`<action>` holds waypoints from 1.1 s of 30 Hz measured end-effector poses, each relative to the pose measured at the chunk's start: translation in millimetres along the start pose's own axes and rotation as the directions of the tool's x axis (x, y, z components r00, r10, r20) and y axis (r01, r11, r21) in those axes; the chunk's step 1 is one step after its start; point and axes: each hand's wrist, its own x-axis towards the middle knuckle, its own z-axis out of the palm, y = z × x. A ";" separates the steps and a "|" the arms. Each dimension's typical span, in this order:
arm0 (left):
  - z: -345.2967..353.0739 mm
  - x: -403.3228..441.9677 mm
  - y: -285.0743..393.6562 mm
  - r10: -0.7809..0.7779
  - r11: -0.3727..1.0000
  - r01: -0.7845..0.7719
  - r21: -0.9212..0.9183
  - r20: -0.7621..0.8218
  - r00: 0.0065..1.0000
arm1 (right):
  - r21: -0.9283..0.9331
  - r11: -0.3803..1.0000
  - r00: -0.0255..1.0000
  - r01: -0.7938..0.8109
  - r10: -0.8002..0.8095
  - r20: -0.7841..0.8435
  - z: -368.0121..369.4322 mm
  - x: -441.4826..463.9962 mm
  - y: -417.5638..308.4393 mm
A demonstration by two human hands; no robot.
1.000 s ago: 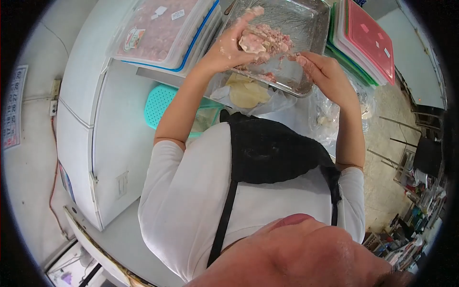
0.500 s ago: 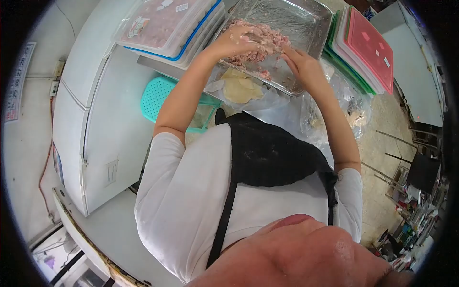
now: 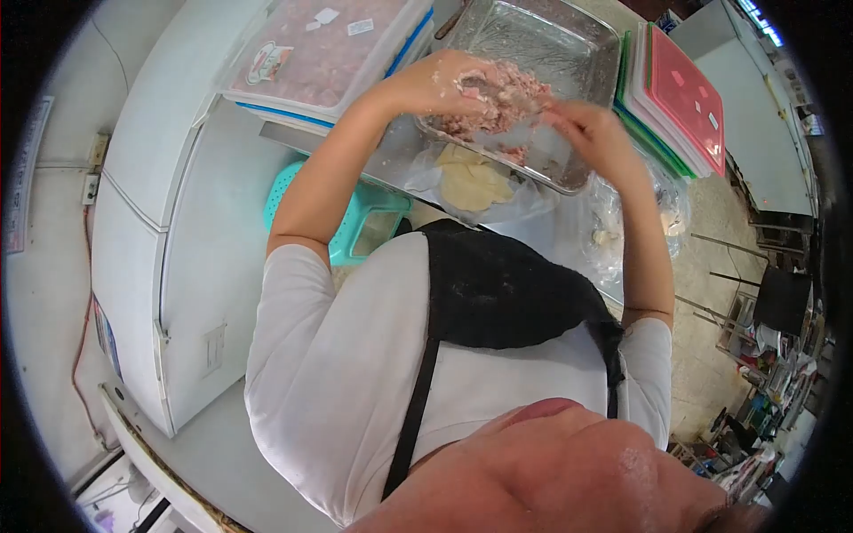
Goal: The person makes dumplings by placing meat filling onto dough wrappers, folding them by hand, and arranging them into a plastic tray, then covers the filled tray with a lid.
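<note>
Pink ground meat (image 3: 511, 93) lies in a heap at the near left part of a metal tray (image 3: 569, 182). My left hand (image 3: 444, 82) is curled round part of the meat, with bits stuck to the skin and some fingers hidden in it. At the right side of the heap, my right hand (image 3: 586, 129) has its fingers drawn together, slightly blurred, on something too small to make out. Smaller scraps of meat lie on the tray's floor near its front edge.
Lidded plastic boxes (image 3: 311, 62) of meat are stacked left of the tray. Pink, white and green lids (image 3: 680, 98) stand at its right. Yellowish sheets (image 3: 475, 182) on plastic and a clear bag (image 3: 609, 235) lie nearer me. A turquoise stool (image 3: 355, 226) stands below.
My left hand has lowered the lifted clump into the heap and turned, its thumb no longer sticking out. My right hand touched the heap, then drew slightly right. The view has shifted a little.
</note>
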 end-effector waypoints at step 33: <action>-259.5 -41.2 -238.0 -0.225 0.834 0.383 0.398 -0.388 0.894 | 0.563 0.537 0.405 -0.629 0.844 -0.352 98.4 -65.0 -81.9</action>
